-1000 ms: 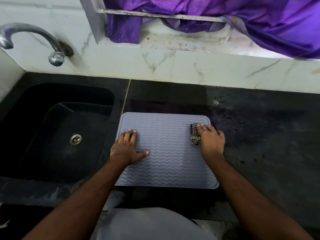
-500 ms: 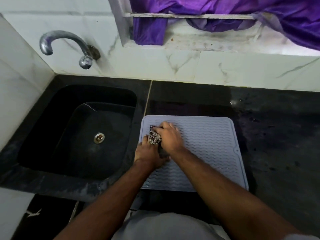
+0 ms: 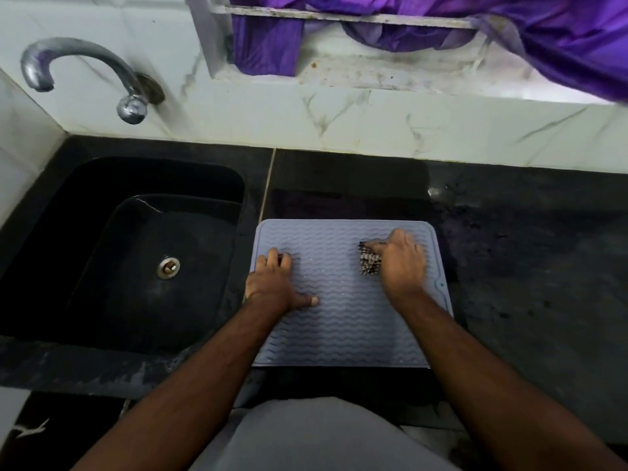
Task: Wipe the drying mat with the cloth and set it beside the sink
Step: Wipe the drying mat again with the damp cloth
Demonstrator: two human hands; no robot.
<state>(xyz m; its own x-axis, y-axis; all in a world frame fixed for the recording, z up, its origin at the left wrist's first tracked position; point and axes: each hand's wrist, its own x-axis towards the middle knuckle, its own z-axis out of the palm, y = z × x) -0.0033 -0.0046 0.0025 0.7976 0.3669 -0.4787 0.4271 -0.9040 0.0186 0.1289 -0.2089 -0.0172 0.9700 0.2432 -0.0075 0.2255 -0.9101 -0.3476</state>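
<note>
Mat: grey-blue drying mat (image 3: 346, 321) w/ wavy ridges, lying flat on the black counter (image 3: 530, 266), its left edge just beside the sink (image 3: 119, 253). I judge it's kept flat so the whole ridged face can be reached.
Left hand: my left hand (image 3: 277, 283) rests on the mat's left part, fingers bent at the tips and pressed down, thumb stretched out to the side; it grips nothing. Looks like an anchor so the mat won't slide during rubbing.
Right hand: my right hand (image 3: 399, 266) is on the mat's far-right part, fingers curled over the cloth (image 3: 368, 263), pressing it onto the ridges.
Cloth: small, black-and-white check, bunched up; only its left part shows past the fingers. Bunching prob. gives firmer pressure in the grooves.
Sink: black basin w/ metal drain, chrome tap (image 3: 85, 76) above on the white marble-look wall.
Backgrnd: purple fabric (image 3: 560, 39) hanging over a ledge at top.
Stage: wiping, as I read it; the mat already sits next to the sink, so final placing may need little more than a nudge.
</note>
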